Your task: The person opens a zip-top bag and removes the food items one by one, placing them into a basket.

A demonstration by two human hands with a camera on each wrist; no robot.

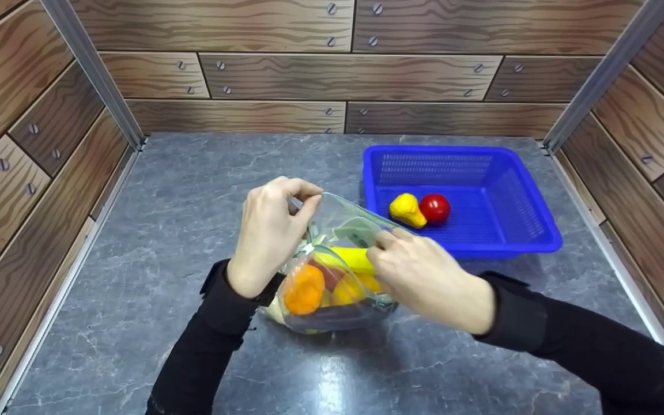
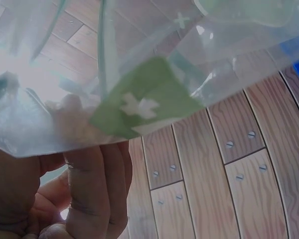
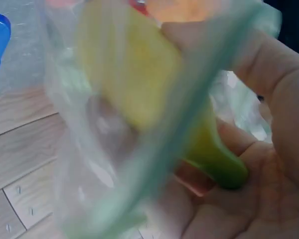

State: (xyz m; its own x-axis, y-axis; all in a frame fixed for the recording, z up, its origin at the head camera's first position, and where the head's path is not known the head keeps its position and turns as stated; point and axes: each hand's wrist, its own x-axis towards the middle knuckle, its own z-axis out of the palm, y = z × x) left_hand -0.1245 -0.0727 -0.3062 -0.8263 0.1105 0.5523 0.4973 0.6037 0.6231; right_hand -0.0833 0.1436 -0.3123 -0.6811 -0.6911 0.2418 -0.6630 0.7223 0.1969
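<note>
A clear zip bag [image 1: 338, 210] with a green seal strip sits at the middle of the table. My left hand [image 1: 268, 230] pinches its upper left rim between thumb and fingers, holding the mouth up. With my right hand [image 1: 424, 279] I grip a yellow banana [image 1: 352, 259] at the bag's mouth; its green tip lies against my palm in the right wrist view, and the seal strip crosses in front of it. Inside the bag are an orange fruit [image 1: 303, 291], a round yellow fruit [image 1: 355, 290] and a long dark purple piece [image 1: 340, 317] at the bottom.
A blue plastic basket [image 1: 441, 150] stands behind and to the right of the bag. In it lie a yellow pear-shaped fruit [image 1: 406, 208] and a round red fruit [image 1: 434, 208], side by side. Wood-patterned walls [image 1: 274, 75] enclose the grey marbled tabletop [image 1: 153, 323].
</note>
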